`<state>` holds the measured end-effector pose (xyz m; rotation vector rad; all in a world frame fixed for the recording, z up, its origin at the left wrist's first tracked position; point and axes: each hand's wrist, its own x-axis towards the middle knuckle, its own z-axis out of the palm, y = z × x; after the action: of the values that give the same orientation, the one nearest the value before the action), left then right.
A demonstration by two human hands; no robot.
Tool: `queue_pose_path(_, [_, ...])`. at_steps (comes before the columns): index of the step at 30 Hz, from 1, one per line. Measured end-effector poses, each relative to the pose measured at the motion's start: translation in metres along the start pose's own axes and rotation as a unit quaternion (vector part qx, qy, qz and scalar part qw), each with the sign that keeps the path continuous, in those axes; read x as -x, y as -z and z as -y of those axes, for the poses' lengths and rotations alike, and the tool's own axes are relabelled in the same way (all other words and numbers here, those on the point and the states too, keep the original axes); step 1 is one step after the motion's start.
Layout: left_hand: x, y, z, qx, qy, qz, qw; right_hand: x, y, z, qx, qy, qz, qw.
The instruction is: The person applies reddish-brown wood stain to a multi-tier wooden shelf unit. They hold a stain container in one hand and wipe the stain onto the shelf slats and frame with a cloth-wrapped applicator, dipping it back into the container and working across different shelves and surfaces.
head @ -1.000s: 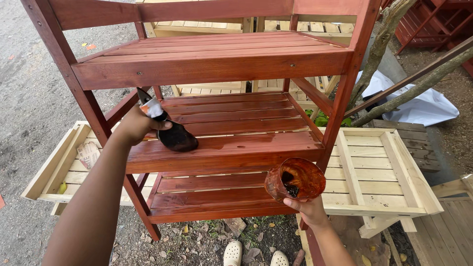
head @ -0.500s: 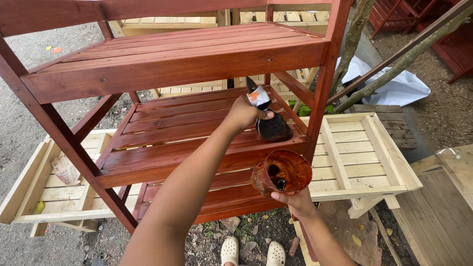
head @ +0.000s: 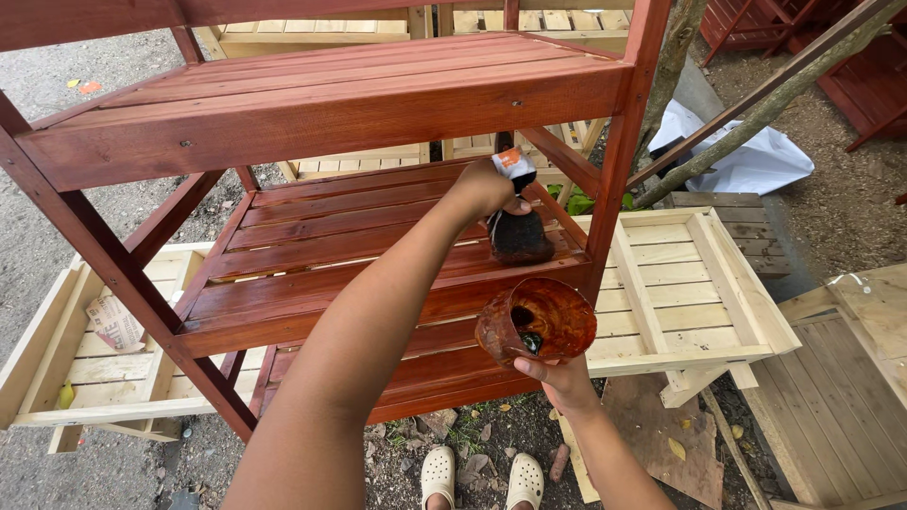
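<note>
The left hand (head: 484,189) is closed around the handle of a paintbrush (head: 518,219), fingers wrapped tight, with the dark wet bristles pressed down on the middle shelf (head: 312,255) of a red-brown wooden rack (head: 321,113), close to that shelf's right front corner and just beside the right front post (head: 619,151). The right hand (head: 565,382) grips a stain-smeared cup (head: 536,321) from below, fingers clamped on its bottom edge; the cup is tipped so its dark inside faces up, and it hangs in front of the middle shelf's front edge, near the brush but apart from it. The top shelf (head: 378,85) and the slats below look glossy and stained. Unpainted pale wooden frames (head: 680,283) lie on the ground to the right of and behind the rack, another to the left (head: 57,349). Two pale clogs (head: 482,477) show at the bottom edge, on gravel.
</note>
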<state>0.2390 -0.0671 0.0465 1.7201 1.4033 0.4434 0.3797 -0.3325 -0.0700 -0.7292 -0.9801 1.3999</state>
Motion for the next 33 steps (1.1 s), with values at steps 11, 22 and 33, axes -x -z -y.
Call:
queue_pose_path(11, [0.093,0.138,0.115,0.001,0.157,-0.086,0.984,-0.008,0.003,-0.013,-0.049,0.045,-0.007,0.998])
queue_pose_path(22, [0.175,0.248,0.217,-0.18,0.082,-0.177,0.964,-0.016,-0.028,-0.019,0.042,0.006,0.028,0.999])
queue_pose_path(33, [0.144,0.137,0.165,0.135,-0.002,-0.12,0.984,-0.024,-0.123,-0.038,0.02,-0.059,0.144,0.988])
